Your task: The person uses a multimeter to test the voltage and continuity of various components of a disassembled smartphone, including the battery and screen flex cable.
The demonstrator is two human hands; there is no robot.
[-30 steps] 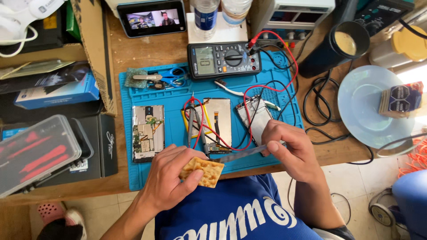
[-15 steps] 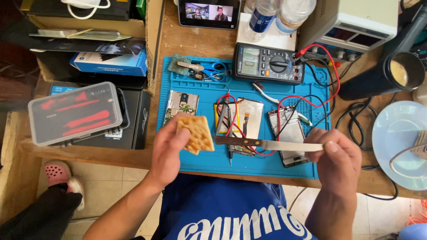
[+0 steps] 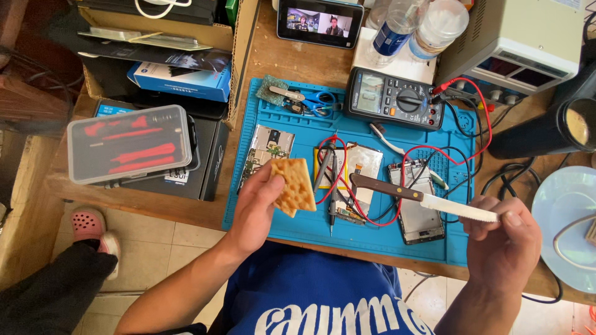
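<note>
My left hand (image 3: 257, 208) pinches a square golden cracker (image 3: 293, 184) by its lower left corner and holds it above the blue work mat (image 3: 379, 232). My right hand (image 3: 504, 248) grips a table knife (image 3: 422, 198) by the tip end of its serrated blade. The knife's brown wooden handle points left toward the cracker, a short gap from it. Both hands hover over the mat's near edge, above my blue shirt.
Opened phones (image 3: 416, 205), a circuit board (image 3: 266, 146) and red and black probe leads lie on the mat. A multimeter (image 3: 394, 98), scissors (image 3: 320, 102), a tablet (image 3: 320, 22), bottles and a power supply (image 3: 518, 40) stand behind. A clear tool case (image 3: 130, 142) is left, a pale blue plate (image 3: 555, 217) right.
My left hand lifted the cracker up and left, away from the knife. The knife went from the cracker to a slanted hold, handle pointing left. The view shifted across the desk.
</note>
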